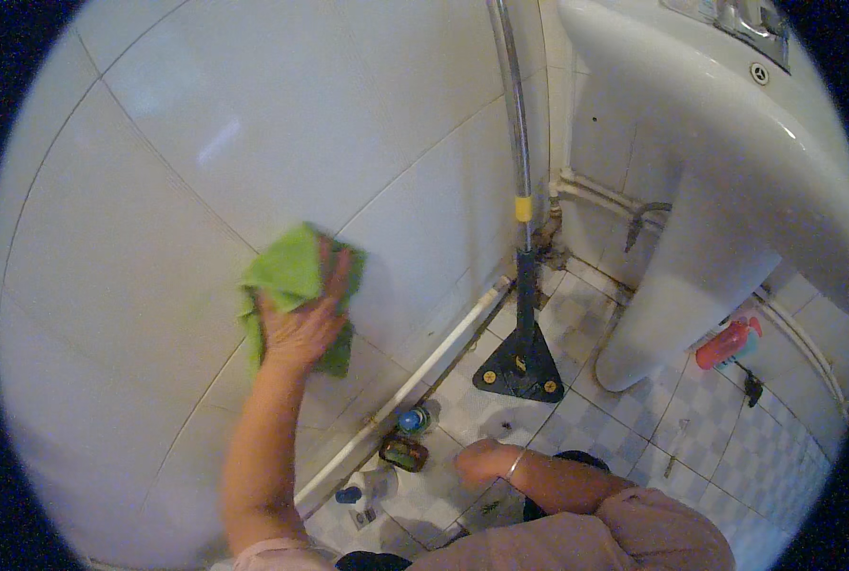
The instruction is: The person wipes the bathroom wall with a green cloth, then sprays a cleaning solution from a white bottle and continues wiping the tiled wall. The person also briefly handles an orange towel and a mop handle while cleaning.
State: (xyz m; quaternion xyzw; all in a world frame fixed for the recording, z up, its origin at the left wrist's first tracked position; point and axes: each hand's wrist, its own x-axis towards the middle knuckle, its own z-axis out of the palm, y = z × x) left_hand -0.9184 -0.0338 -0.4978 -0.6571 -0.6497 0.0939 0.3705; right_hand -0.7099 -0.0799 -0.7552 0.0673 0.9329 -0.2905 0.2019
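Note:
My left hand [299, 328] presses a bright green cloth [286, 275] against the white tiled wall [410, 143]. Part of the cloth is folded over my fingers, and the rest spreads out around the palm. Lower down, my right hand [483, 462] hangs over the tiled floor, with a bracelet [515, 462] on its wrist. Its fingers are curled or hidden beneath, and I see nothing held in it. Beside it on the floor stand a blue-capped bottle [413, 420] and a dark bottle with green and brown colours [403, 454], both close to the wall.
A pole with a black triangular mop head [520, 367] leans in the corner. To the right are a white washbasin [681, 78] and its pedestal [674, 300]. Behind this stands a red pump bottle [724, 344]. A white pipe [442, 350] runs along the wall's foot. A white bottle [374, 485] is nearer me.

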